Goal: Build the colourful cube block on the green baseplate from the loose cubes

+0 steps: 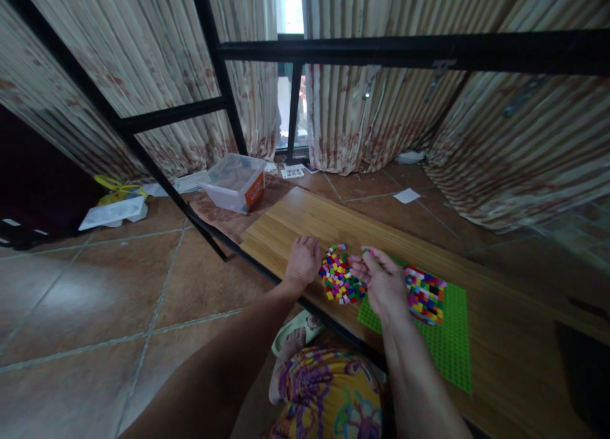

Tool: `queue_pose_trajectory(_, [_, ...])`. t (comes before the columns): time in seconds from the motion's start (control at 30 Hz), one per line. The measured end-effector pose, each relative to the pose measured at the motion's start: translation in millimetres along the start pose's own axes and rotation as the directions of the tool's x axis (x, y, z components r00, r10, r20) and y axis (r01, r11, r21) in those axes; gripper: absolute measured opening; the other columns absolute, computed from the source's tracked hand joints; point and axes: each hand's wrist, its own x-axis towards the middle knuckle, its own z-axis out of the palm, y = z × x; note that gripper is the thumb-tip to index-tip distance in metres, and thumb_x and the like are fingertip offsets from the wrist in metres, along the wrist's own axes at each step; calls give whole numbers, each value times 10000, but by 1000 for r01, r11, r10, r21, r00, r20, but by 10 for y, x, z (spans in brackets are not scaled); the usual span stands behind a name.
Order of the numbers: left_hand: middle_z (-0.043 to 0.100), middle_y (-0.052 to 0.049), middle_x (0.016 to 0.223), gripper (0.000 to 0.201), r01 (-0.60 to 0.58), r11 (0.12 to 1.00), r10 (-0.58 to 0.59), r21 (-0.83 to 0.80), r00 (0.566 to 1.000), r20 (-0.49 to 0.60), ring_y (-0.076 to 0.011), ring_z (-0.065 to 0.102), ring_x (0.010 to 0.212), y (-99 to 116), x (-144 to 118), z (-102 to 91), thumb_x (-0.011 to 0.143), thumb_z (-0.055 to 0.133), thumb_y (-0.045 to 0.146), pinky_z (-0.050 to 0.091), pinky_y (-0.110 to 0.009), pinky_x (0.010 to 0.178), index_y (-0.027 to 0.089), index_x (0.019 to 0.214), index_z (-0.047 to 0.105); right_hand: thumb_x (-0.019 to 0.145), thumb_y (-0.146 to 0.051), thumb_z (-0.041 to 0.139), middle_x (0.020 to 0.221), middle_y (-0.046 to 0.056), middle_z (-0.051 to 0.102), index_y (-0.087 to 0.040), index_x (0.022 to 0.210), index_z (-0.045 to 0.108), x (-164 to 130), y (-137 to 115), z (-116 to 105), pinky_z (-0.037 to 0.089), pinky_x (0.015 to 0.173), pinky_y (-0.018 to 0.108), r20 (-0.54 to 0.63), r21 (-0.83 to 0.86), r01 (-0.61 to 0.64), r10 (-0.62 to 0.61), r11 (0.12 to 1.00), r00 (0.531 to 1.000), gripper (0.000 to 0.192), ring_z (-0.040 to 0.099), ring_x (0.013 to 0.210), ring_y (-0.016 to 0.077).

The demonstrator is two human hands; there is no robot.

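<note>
One clear bin on floor, contents unclear; right hand grip pinching brick.

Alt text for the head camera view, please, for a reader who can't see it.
A person's right hand pinches a small green brick above a green baseplate partly covered in multicoloured bricks. The left hand rests beside a loose brick pile on a wooden table.

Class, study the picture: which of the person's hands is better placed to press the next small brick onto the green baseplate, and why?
Probably the right hand: it appears to pinch a small piece at its fingertips and hovers over the flat green studded baseplate, beside the multicoloured brick patch. The left hand rests on the wooden tabletop beside the loose pile of small coloured bricks.
</note>
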Motion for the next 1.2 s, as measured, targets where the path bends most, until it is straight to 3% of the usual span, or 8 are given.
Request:
queue_pose_trajectory(0.17, [610,-69,807,248,6,1000,-6,9,1000,7,-203,551,834,-1,4,8,944,409,172,440,-361,838,177,762,579,707,-469,673,680,36,712,-176,982,675,76,45,-115,548,496,302,12,-343,10,-7,939,1000,402,639,498,162])
queue_pose_trajectory(0.33, [618,-75,816,240,0,1000,0,5,1000,18,-206,554,852,0,4,5,939,414,160,441,-357,841,171,776,591,776,-489,566,706,40,726,-223,1001,715,151,101,-173,521,562,331,113,-756,135,-75,641,991,379,654,542,194])
queue_pose_trajectory(0.47, [623,-73,827,238,3,1000,-3,0,1000,17,-207,551,848,2,3,-1,937,413,155,441,-357,839,176,788,598,759,-498,587,736,57,732,-215,987,733,190,110,-113,504,658,352,162,-876,218,-163,430,973,392,673,657,227])
queue_pose_trajectory(0.57, [623,-72,828,239,6,1000,-6,-4,1000,20,-206,550,847,1,2,-2,937,415,159,440,-356,837,179,784,598,724,-485,628,785,85,742,-197,961,744,202,92,-70,493,702,361,150,-901,226,-223,369,963,391,682,734,250])
queue_pose_trajectory(0.67, [624,-75,837,231,16,1000,-16,-4,1000,21,-206,549,852,-3,1,2,934,421,162,438,-358,842,176,786,598,729,-495,626,779,88,745,-194,900,746,204,74,-84,493,697,350,116,-877,215,-244,431,963,366,686,738,250])
queue_pose_trajectory(0.83, [617,-71,816,240,4,1000,-4,-3,1000,25,-203,553,848,-9,7,9,940,408,166,435,-358,852,174,784,590,738,-487,637,792,89,753,-181,913,724,172,37,-181,526,653,342,48,-699,202,-237,686,970,363,696,671,228])
queue_pose_trajectory(0.97, [615,-71,806,248,3,1000,-3,-3,1000,14,-208,559,849,-18,11,11,943,403,172,442,-359,839,181,774,584,746,-466,662,831,81,756,-168,993,713,119,-76,-229,562,732,364,-1,-477,197,-225,857,974,391,721,767,227])
queue_pose_trajectory(1.2, [621,-78,806,268,-10,1000,10,6,1000,-10,-213,560,830,-35,20,11,944,390,183,444,-364,826,189,755,581,787,-386,624,851,74,754,-182,1093,693,105,-524,-578,558,813,399,-154,-396,222,-303,891,940,375,724,823,211])
